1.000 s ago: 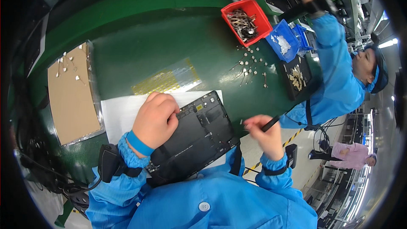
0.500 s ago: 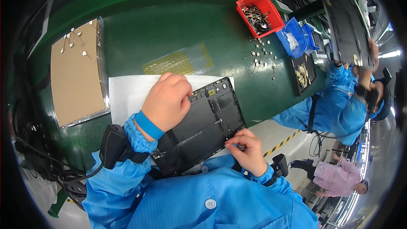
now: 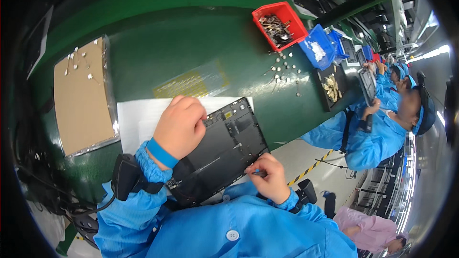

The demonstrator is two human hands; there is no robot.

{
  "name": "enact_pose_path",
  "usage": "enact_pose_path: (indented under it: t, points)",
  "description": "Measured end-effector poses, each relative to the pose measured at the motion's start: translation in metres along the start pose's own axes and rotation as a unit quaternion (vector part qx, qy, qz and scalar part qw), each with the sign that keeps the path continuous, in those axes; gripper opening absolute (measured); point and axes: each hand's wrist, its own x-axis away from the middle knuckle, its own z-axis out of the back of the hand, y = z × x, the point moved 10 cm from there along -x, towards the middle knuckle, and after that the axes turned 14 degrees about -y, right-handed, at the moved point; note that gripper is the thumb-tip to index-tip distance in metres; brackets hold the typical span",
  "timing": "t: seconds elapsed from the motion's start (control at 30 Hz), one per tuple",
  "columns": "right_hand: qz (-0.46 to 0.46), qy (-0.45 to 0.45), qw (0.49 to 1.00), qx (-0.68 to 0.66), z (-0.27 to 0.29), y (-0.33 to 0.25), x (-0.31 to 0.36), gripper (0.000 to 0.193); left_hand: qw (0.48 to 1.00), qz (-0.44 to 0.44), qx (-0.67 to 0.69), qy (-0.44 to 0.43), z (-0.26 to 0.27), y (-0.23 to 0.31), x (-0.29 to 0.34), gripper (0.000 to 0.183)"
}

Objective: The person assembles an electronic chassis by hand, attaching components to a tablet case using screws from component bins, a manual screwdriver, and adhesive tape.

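A black tablet-like housing (image 3: 210, 157), its inner side with small parts facing up, lies slanted in front of me, partly over a white sheet (image 3: 131, 120). My left hand (image 3: 180, 126), a blue band at its wrist, is closed at the housing's upper left edge; the fingertips and anything between them are hidden. At the lower right edge my right hand (image 3: 270, 176) is closed in a pinch round a small dark piece (image 3: 258, 173) with a bit of blue, too small to name. Beyond the housing lies a clear sheet (image 3: 191, 80) with yellow strips.
A brown board (image 3: 83, 102) with several small wired discs lies at left. Toward the right stand a red bin (image 3: 296, 28) of dark parts, a blue bin (image 3: 321, 62) of white pieces and a black tray (image 3: 342, 93). Loose discs (image 3: 282, 71) lie nearby. A co-worker (image 3: 377, 138) is beyond.
The co-worker has lowered a dark panel that was held up at the right. My view has shifted slightly. Both my hands stay at the housing in nearly the same poses.
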Motion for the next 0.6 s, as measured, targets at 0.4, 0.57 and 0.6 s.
enact_pose_path:
  t: [0.4,0.57,0.6]
  points:
    - [0.048,-0.001,0.996,0.068,0.069,-0.039,-0.044,0.010,0.999,0.024,0.005,-0.022,-0.001,-0.002,-0.001,0.013]
    - [0.081,0.208,0.971,0.080,0.192,-0.054,-0.132,0.012,0.999,0.030,0.010,-0.024,0.000,-0.003,0.000,0.013]
    - [0.142,0.224,0.950,0.166,0.207,-0.069,-0.150,0.013,1.000,0.023,0.006,-0.018,0.002,0.001,-0.002,0.013]
